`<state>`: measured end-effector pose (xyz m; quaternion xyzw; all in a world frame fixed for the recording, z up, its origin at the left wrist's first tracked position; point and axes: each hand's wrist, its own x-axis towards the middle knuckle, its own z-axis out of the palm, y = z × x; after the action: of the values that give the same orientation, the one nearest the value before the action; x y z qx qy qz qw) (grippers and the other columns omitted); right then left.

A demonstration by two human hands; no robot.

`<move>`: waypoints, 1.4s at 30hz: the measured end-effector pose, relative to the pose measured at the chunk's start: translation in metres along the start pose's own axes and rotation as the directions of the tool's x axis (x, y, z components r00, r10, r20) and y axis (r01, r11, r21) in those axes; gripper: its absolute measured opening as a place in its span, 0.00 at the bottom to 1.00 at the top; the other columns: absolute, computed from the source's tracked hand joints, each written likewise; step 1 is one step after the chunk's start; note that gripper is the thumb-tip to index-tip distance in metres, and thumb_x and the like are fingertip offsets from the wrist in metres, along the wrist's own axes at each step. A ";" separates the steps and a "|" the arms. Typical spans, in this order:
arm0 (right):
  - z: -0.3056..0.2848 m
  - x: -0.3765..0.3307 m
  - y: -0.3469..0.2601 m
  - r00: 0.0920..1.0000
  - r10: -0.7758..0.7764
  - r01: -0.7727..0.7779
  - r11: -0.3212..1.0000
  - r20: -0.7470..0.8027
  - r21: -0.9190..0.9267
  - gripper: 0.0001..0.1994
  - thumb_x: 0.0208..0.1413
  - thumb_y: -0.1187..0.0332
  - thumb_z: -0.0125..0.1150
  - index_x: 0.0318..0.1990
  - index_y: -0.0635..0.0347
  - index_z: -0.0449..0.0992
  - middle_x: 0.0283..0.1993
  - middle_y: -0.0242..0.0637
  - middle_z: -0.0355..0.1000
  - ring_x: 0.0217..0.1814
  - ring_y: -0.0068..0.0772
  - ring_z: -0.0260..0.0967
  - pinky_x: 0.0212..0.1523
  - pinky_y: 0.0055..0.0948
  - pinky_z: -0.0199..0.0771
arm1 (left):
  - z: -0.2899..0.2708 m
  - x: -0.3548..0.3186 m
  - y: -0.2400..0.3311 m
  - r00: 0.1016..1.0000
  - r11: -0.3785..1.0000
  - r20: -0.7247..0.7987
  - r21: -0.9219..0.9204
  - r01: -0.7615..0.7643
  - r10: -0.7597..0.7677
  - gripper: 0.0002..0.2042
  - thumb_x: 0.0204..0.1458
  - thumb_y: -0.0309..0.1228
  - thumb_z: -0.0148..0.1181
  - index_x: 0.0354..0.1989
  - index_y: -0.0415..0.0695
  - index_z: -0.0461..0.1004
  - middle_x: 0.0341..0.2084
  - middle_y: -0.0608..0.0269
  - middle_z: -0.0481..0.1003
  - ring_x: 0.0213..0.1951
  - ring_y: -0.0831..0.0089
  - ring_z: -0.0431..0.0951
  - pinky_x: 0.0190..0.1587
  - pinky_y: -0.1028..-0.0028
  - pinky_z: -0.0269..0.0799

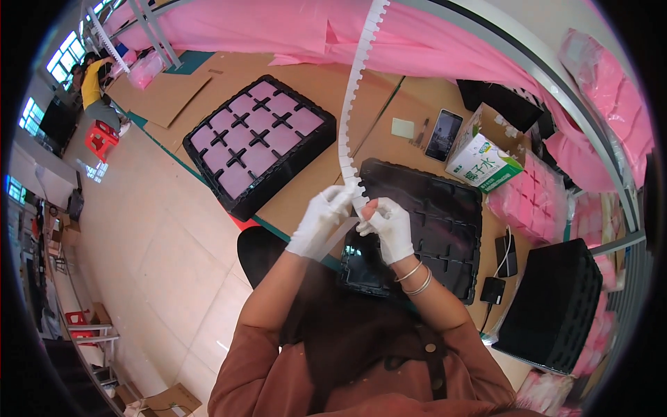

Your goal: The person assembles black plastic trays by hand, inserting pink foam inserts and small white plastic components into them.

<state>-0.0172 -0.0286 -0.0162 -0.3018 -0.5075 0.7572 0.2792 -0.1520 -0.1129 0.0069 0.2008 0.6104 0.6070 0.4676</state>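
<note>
A long white strip with small tabs along its edge [349, 104] hangs from above down to my hands. My left hand [321, 219], in a white glove, is closed on its lower end. Close beside it my right hand [389, 226], gloved with a bare thumb tip showing, pinches the strip's end too. A translucent band [339, 238] trails below my left fingers. Beneath my hands lies a black compartment tray [445, 226]. A dark glossy flat piece [365, 267] sits at the tray's near left corner, partly under my right hand.
To the left stand stacked black trays with pink sheets [253, 132]. At right are a phone [445, 134], a white-green carton [486, 156], a black adapter [493, 289] and upright black trays [552, 306]. A metal frame [556, 76] arches overhead. A person in yellow [92, 83] works far left.
</note>
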 end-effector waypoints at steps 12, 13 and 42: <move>-0.075 0.113 0.006 0.915 -0.347 0.284 0.189 0.207 -0.940 0.03 0.37 0.76 0.66 0.20 0.59 0.77 0.36 0.38 0.71 0.38 0.42 0.70 0.39 0.32 0.72 | -0.006 0.034 -0.017 0.942 0.953 -0.310 -0.223 -0.204 0.129 0.11 0.52 0.35 0.63 0.39 0.42 0.75 0.24 0.69 0.74 0.21 0.87 0.65 0.21 0.85 0.51; -0.076 0.119 0.011 0.915 -0.343 0.289 0.189 0.213 -0.938 0.03 0.37 0.76 0.66 0.20 0.59 0.77 0.36 0.38 0.71 0.38 0.42 0.70 0.39 0.32 0.72 | -0.007 0.034 -0.019 0.948 0.953 -0.293 -0.229 -0.197 0.126 0.11 0.52 0.35 0.63 0.39 0.42 0.75 0.25 0.69 0.74 0.24 0.86 0.69 0.22 0.85 0.51; -0.039 -0.025 0.002 0.882 -0.124 0.470 0.321 0.455 -0.822 0.04 0.37 0.70 0.67 0.24 0.55 0.79 0.36 0.32 0.71 0.41 0.36 0.67 0.40 0.35 0.67 | 0.018 0.031 0.001 0.969 0.952 -0.196 -0.236 -0.195 0.150 0.10 0.53 0.37 0.62 0.36 0.44 0.76 0.26 0.73 0.74 0.22 0.89 0.67 0.21 0.85 0.49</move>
<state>0.0278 -0.0242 -0.0255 -0.1817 -0.9227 0.3191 0.1176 -0.1527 -0.0771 0.0009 0.1377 0.5468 0.7339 0.3786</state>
